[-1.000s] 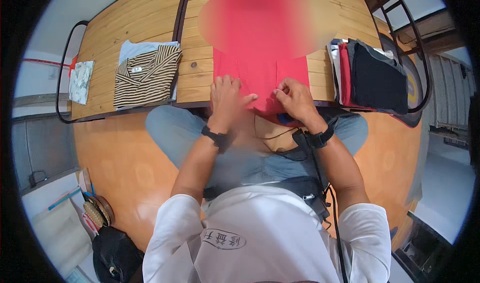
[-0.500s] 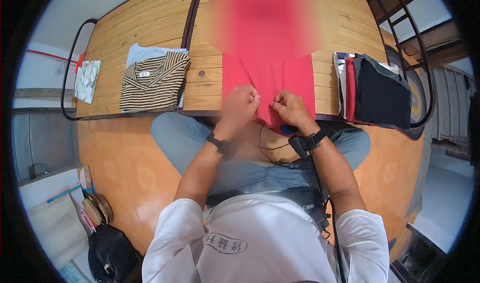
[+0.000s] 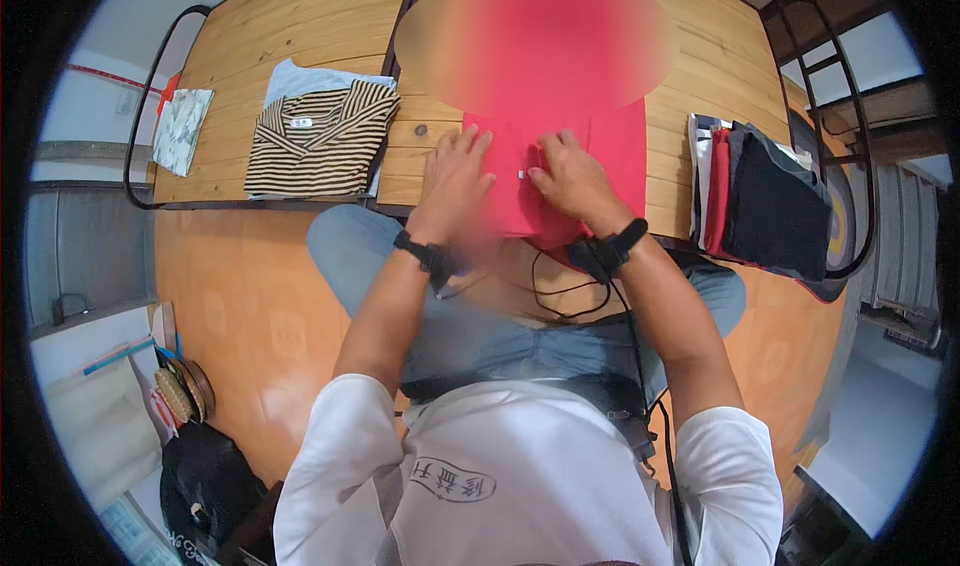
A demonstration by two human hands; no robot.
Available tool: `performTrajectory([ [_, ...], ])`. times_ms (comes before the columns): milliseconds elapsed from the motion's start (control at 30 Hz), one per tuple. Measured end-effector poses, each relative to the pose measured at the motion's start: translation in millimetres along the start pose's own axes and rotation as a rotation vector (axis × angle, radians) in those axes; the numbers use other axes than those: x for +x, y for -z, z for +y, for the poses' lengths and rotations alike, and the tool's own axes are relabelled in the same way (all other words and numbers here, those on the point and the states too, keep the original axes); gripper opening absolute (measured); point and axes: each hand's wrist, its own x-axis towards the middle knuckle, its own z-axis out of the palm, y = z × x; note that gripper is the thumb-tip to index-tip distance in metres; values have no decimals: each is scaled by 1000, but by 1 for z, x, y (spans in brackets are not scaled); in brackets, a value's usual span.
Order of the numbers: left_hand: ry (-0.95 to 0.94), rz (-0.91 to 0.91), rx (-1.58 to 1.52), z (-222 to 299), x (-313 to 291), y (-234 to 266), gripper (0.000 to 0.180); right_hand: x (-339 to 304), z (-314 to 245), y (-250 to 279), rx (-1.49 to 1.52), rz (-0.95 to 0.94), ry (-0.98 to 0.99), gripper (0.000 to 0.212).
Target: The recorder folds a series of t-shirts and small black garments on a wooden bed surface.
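A long red garment (image 3: 612,171) lies on the wooden table in front of me, hanging slightly over the near edge. A blurred oval hides its far part. Fingers apart, my left hand (image 3: 452,181) rests on the garment's left edge. My right hand (image 3: 582,181) lies on the cloth right of the middle, thumb and fingers spread, gripping nothing that I can see. Beside its thumb shows a small white tag (image 3: 522,175). Both wrists wear black bands.
On the wooden table (image 3: 325,21), a folded striped shirt (image 3: 320,141) tops a pale blue one at left, near a patterned packet (image 3: 183,131). Folded dark and red clothes (image 3: 775,206) are stacked at right. Black cables (image 3: 570,314) hang over my lap; metal rails (image 3: 130,136) bound the table ends.
My hands have moved farther onto the garment and opened out from closed fingers. The small white tag now shows between them. The view has shifted a little.
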Motion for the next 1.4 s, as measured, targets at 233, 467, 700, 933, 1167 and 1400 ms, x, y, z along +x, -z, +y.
performTrajectory([
  [233,80,-292,71,-1,7,20,77,15,-2,-28,-379,58,275,35],
  [467,-37,65,-137,-38,49,1,63,29,-14,-6,-421,-126,181,46],
  [700,-48,-98,-20,-68,81,-18,57,84,6,-19,-377,78,301,50],
  [933,-25,-181,89,-64,77,1,66,86,26,-24,-455,82,280,55],
  [1167,93,-324,178,-50,83,14,59,91,22,-13,-403,51,259,53],
  [1400,-85,-72,136,-67,118,-13,69,124,17,-20,-353,232,308,54],
])
